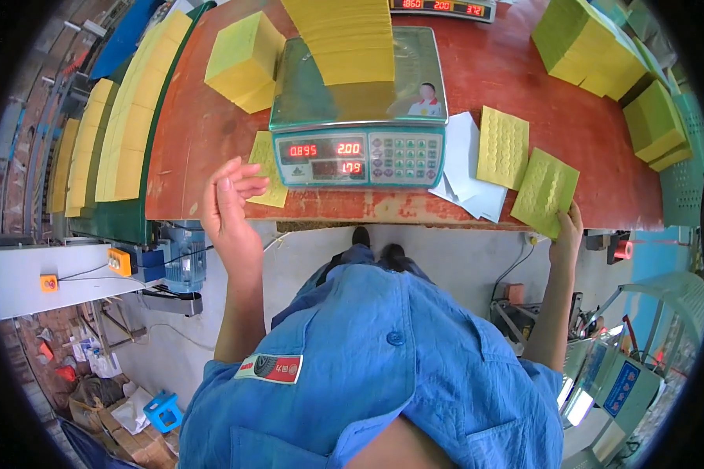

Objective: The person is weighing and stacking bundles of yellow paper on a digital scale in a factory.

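Yellow embossed sheet (pixel 546 193) at counter (pixel 524 86) front edge, pinched in right hand (pixel 565 234) grip, left hand (pixel 231 207) open, empty near scale (pixel 358 133); better kept flat, squared before stacking.

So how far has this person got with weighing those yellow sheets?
A tall stack of yellow sheets already sits on the scale, and more piles wait on the red table. The right hand holds one thin sheet at the table edge; the left hand is raised, empty. Another loose sheet is not yet stacked.
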`<state>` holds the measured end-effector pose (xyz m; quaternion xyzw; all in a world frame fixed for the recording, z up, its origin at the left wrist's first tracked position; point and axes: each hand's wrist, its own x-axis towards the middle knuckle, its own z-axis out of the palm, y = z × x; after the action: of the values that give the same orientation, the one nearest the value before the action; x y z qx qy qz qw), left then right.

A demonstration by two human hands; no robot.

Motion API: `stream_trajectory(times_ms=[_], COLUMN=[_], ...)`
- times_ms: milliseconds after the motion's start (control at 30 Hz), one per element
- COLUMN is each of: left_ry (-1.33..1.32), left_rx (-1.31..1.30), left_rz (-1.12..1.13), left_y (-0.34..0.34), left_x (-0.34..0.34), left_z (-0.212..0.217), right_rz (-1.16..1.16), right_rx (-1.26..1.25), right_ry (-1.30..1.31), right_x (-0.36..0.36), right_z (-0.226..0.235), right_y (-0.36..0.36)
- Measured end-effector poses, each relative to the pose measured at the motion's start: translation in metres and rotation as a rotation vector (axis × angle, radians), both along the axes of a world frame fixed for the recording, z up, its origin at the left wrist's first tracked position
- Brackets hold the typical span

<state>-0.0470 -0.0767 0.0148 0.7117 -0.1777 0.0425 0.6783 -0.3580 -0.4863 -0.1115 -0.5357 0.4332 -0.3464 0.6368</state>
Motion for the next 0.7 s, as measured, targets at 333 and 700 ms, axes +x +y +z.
stream_trajectory(times_ms=[333, 700], left_ry=[-0.021, 0.234], left_rx=[0.057, -0.134], left_rz=[-0.026, -0.278], left_y=[-0.014, -0.038], left_x=[0.001, 0.106], left_z=[0.002, 0.059], right_rz=[-0.034, -0.128], right_rx=[-0.028, -0.941], right_ry=[-0.023, 0.593], right_x=[-0.006, 0.022], right_z=[0.005, 0.021], right_y=[-0.016, -0.028])
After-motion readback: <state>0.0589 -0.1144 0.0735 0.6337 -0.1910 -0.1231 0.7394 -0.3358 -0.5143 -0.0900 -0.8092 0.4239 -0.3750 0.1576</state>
